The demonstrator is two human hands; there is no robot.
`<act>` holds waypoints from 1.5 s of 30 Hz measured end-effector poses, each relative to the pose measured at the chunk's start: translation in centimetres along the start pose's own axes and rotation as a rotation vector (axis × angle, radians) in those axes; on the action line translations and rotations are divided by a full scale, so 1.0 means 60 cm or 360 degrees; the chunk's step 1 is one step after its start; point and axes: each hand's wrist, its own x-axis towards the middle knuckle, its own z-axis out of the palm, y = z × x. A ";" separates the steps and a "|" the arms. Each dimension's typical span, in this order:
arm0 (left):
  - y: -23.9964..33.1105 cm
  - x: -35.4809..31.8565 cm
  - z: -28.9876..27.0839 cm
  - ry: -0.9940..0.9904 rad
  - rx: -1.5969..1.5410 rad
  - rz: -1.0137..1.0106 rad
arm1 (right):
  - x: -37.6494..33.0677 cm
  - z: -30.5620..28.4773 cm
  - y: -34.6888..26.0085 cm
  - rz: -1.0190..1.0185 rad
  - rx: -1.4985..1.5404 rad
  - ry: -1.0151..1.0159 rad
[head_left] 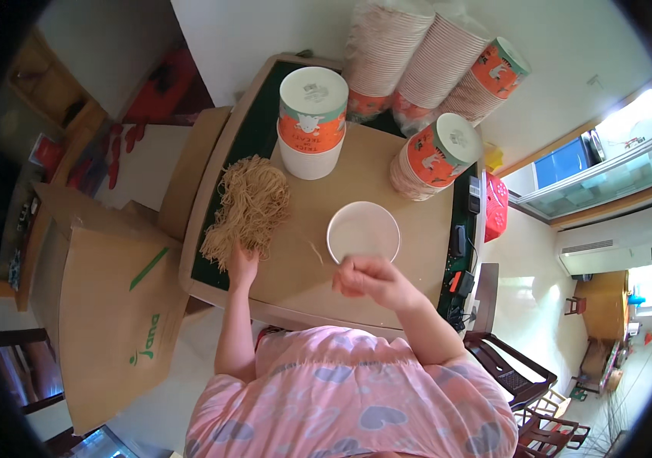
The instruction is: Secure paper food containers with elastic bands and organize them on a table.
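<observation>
A tangled pile of tan strings (253, 200) lies at the left of the brown tabletop. My left hand (243, 267) is at its near end, with its fingers closed among the strands and partly covered by them. In the middle of the table a white paper tub (364, 233) stands upright, its mouth facing up. Just in front of the tub's near rim is my right hand (370, 281), its fingers curled together. What those fingers hold, if anything, is hidden. One loose strand (315, 252) lies on the board between the pile and the tub.
Upside-down stacks of orange-and-green paper tubs (313, 122) (436, 156) stand farther back. Bagged tub stacks (387, 53) lean by the wall. A large cardboard box (116, 305) is at the left of the table. Small black devices (459, 240) line the right edge, beside a red basket (495, 206).
</observation>
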 end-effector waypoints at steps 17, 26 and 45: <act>0.221 -0.231 -0.004 -0.1653 -0.0444 0.0177 | -0.243 -0.140 0.043 0.0246 -0.1035 0.1349; 0.215 -0.230 0.022 -0.1346 0.0029 0.0430 | -0.329 -0.226 0.160 0.0350 -0.1890 0.1333; 0.322 -0.222 -0.073 -0.1805 -0.0598 0.0607 | -0.317 -0.131 0.343 0.0214 -0.1477 0.1142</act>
